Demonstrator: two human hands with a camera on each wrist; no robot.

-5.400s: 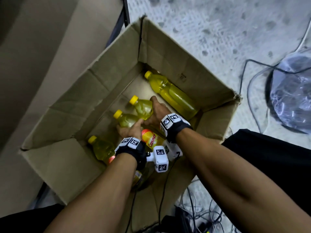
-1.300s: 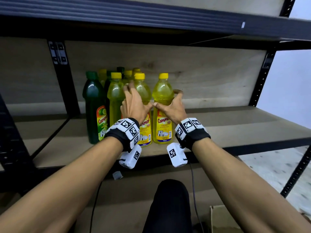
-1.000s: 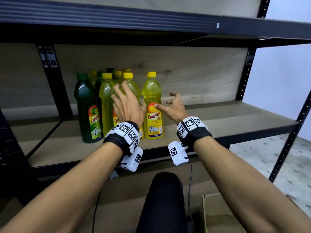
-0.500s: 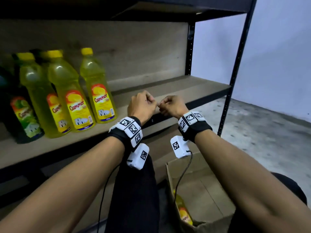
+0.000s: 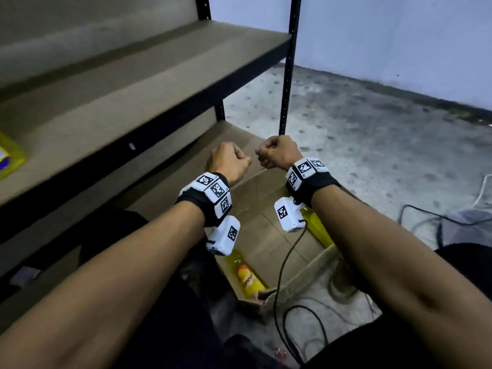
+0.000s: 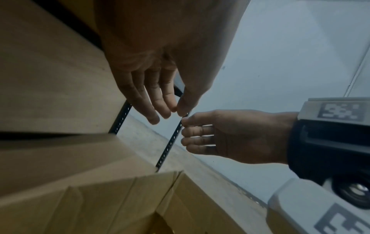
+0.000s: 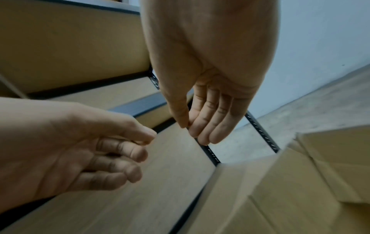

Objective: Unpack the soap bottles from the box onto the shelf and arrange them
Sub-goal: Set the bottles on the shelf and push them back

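Note:
Both hands hover empty above the open cardboard box (image 5: 266,235) on the floor. My left hand (image 5: 229,162) and right hand (image 5: 277,153) are close together, knuckles up, fingers loosely curled. The left wrist view shows the left hand (image 6: 160,95) with thumb tip against the fingertips and nothing between them. The right hand (image 7: 200,110) looks the same in the right wrist view. One yellow soap bottle (image 5: 247,278) lies in the box's near corner. A second yellow bottle (image 5: 316,227) lies partly hidden under my right wrist. A yellow bottle's base (image 5: 9,155) shows on the wooden shelf (image 5: 133,83) at far left.
A black perforated shelf post (image 5: 288,62) stands just beyond my hands. Black cables (image 5: 300,315) lie on the grey floor around the box's near side and to the right. A lower shelf board (image 5: 159,187) runs behind the box.
My view has swung right and down from the row of bottles to the box. Both empty hands have dropped from shelf height to above the box.

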